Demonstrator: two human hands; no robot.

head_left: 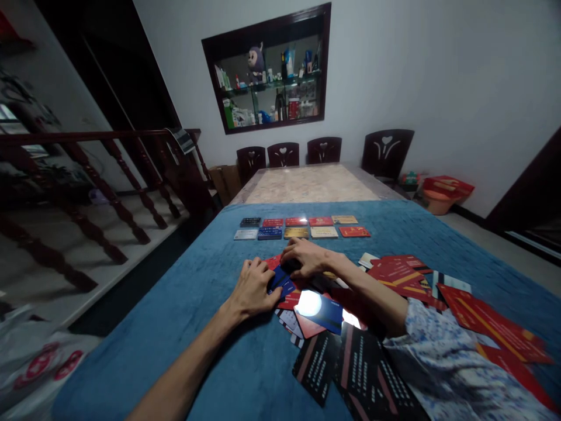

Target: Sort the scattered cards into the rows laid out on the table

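My left hand (255,287) rests on the blue cloth, its thumb and fingers at a blue card (283,282) that it appears to grip. My right hand (305,257) is bent over the same small heap, fingers curled down; whatever is under them is hidden. Red cards lie partly under both hands. Just below, a shiny blue card (324,311) lies over a pale red one. Black cards with printed lines (316,363) spread nearer to me. Beyond my hands, two rows of small card stacks include a gold one (296,233) and a cream one (324,232).
Red cards (401,275) and long red envelopes (495,321) lie loose at the right, beside my right forearm. The blue cloth (188,263) covers the near table; the bare stone top (311,182) shows beyond. Chairs (324,150) stand at the far end.
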